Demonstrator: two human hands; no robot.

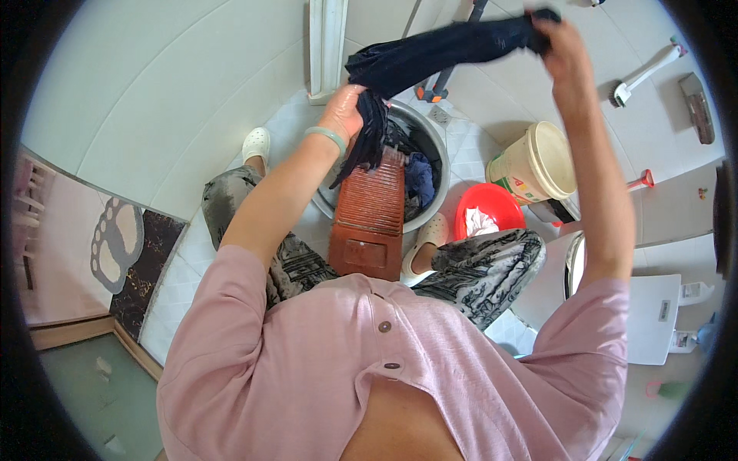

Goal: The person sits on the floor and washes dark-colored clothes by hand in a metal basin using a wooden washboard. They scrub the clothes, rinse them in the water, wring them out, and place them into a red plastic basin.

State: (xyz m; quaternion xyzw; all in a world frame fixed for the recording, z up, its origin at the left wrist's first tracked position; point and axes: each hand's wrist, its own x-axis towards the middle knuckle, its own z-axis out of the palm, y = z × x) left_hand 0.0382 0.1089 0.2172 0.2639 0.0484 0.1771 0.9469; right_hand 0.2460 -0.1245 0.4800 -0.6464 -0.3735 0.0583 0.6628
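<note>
A wet dark navy garment (444, 55) is stretched in the air between my two hands. My left hand (344, 112), with a pale green bangle at its wrist, grips the bunched lower part above the basin. Up at the right, my right hand (562, 52) clutches the other end, slightly blurred. Below them a reddish-brown washboard (369, 201) leans in a round metal basin (441, 173). Blue cloth (419, 178) and other dark wet cloth lie in the basin beside the board. Part of the garment hangs over the washboard's upper end.
Right of the basin stand a red plastic basin (507, 199) holding white cloth (479, 222) and a cream bucket (513, 164). A white-handled brush (646, 75) hangs on the tiled wall. A floor drain (439, 115) lies behind the basin. White clogs (256, 144) flank it.
</note>
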